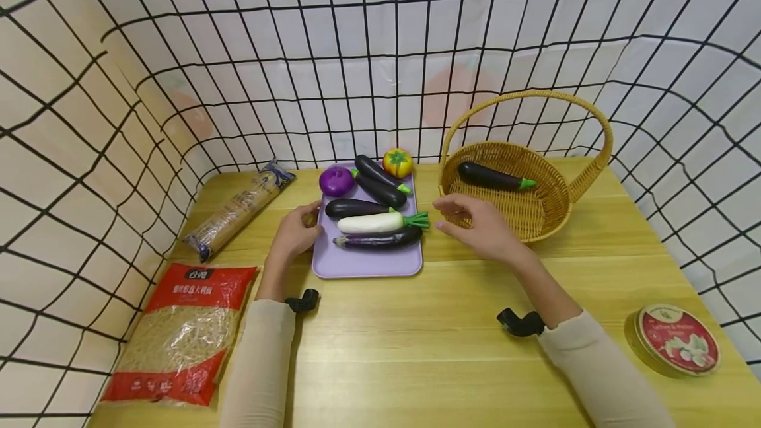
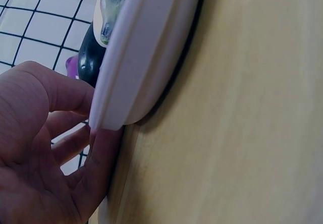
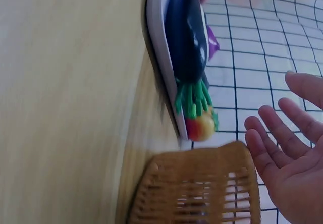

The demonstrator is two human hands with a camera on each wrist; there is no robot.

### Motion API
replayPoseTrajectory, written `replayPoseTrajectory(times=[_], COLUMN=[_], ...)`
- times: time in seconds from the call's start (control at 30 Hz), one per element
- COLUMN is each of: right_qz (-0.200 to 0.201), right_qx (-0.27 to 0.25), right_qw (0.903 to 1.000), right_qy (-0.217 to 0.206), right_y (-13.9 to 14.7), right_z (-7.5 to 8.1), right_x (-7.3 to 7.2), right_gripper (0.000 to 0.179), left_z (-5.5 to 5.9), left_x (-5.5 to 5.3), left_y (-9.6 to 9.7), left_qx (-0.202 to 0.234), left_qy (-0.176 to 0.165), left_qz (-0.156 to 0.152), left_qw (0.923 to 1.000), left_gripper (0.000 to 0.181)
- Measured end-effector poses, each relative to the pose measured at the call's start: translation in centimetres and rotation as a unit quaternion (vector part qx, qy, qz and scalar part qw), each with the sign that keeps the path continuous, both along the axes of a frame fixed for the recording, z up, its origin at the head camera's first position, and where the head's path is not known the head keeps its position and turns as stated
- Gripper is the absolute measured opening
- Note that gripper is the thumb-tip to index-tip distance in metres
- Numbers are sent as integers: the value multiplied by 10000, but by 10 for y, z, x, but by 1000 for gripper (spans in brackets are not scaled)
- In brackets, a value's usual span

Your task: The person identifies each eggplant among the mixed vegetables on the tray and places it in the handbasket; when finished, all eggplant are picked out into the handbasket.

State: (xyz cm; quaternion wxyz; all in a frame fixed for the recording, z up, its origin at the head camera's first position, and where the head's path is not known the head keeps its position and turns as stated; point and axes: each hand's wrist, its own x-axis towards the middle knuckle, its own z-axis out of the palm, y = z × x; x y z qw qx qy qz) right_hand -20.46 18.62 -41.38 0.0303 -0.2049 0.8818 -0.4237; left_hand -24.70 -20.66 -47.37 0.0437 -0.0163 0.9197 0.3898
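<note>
My left hand (image 1: 295,233) grips the left edge of a lilac tray (image 1: 365,264), with the rim between thumb and fingers in the left wrist view. On the tray lie several eggplants (image 1: 383,240), a white radish (image 1: 370,223) with green leaves, and a purple onion (image 1: 336,181). A red-and-yellow round vegetable (image 1: 398,162) with a green top sits at its far right corner. My right hand (image 1: 483,228) hovers by the near left rim of a wicker basket (image 1: 511,211), fingers spread and holding nothing. One eggplant (image 1: 492,177) lies inside the basket.
A long noodle packet (image 1: 238,213) and a red pasta bag (image 1: 184,329) lie on the left. A round red tin (image 1: 678,341) stands at the right. The basket's tall handle (image 1: 538,94) arches over it. Black-grid sheeting (image 1: 357,32) encloses the wooden table.
</note>
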Motion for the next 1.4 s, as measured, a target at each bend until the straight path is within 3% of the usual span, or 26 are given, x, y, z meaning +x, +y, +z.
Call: replayPoseTrajectory(times=[0.57, 0.93, 1.2, 1.4], right_qz=[493, 456, 543, 784], right_qx=[-611, -377, -82, -12], right_qw=[9956, 9961, 9979, 9961], right_qy=[-505, -658, -343, -404], right_y=[-35, -47, -55, -60], right_z=[-22, -32, -33, -36], right_x=[-1, 1, 3, 0], right_gripper=[49, 49, 45, 47], left_z=[-3, -4, -4, -3], left_x=[-1, -1, -1, 0], left_y=[-1, -2, -1, -1], left_qx=[-51, -24, -18, 52], left_qy=[73, 87, 75, 98], left_qz=[-64, -44, -65, -41], left_qw=[9999, 9999, 9999, 9999], left_gripper=[69, 69, 68, 68])
